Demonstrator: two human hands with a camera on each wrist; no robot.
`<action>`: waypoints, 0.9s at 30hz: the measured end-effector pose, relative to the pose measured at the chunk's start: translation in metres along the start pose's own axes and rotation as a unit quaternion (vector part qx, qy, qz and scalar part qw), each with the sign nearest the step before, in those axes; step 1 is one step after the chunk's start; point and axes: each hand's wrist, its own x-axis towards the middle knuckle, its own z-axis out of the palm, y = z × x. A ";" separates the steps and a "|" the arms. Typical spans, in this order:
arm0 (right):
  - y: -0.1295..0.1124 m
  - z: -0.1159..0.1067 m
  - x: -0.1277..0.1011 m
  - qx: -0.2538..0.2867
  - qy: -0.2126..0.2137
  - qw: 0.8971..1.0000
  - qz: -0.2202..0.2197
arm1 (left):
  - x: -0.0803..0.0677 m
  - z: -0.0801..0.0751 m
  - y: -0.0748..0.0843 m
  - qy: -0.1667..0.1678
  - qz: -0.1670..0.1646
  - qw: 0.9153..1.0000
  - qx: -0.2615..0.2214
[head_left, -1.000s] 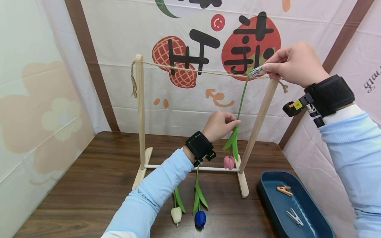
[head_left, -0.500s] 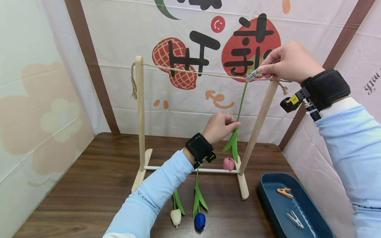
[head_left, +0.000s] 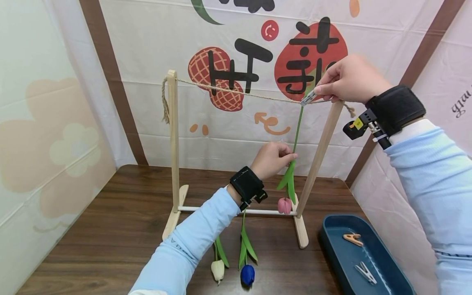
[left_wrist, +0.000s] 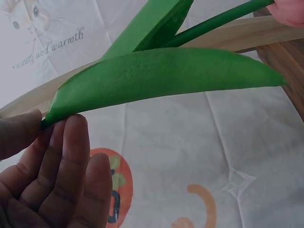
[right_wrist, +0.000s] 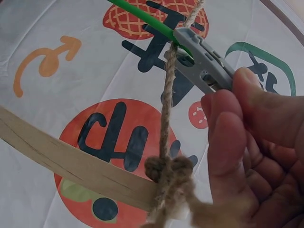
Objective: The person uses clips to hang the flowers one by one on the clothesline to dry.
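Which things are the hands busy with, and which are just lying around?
In use: grey clothespin, pink tulip with green stem, twine line on the wooden rack.

Lying about: white tulip, blue tulip, dark blue tray with two clothespins.

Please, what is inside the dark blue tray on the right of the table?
Inside the blue tray lie two clothespins, apart from each other: a tan clothespin toward the back and a grey clothespin nearer the front. The tray's near end runs out of frame, so anything there cannot be seen.

"What are you holding?"
"You have a pink tulip [head_left: 284, 205] hanging head-down; its green stem runs up to a grey clothespin [head_left: 308, 98] at the twine [head_left: 239, 91]; leaves point downward."
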 end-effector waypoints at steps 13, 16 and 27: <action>-0.007 0.006 0.005 -0.033 -0.024 0.999 -0.002 | -0.001 0.002 -0.009 -0.010 -0.005 1.000 0.008; -0.007 0.007 0.005 -0.044 -0.030 0.999 -0.006 | -0.001 0.003 -0.010 -0.016 -0.006 1.000 0.017; -0.008 0.010 0.003 -0.061 -0.038 0.997 -0.023 | -0.002 0.006 -0.011 -0.022 -0.012 0.999 0.026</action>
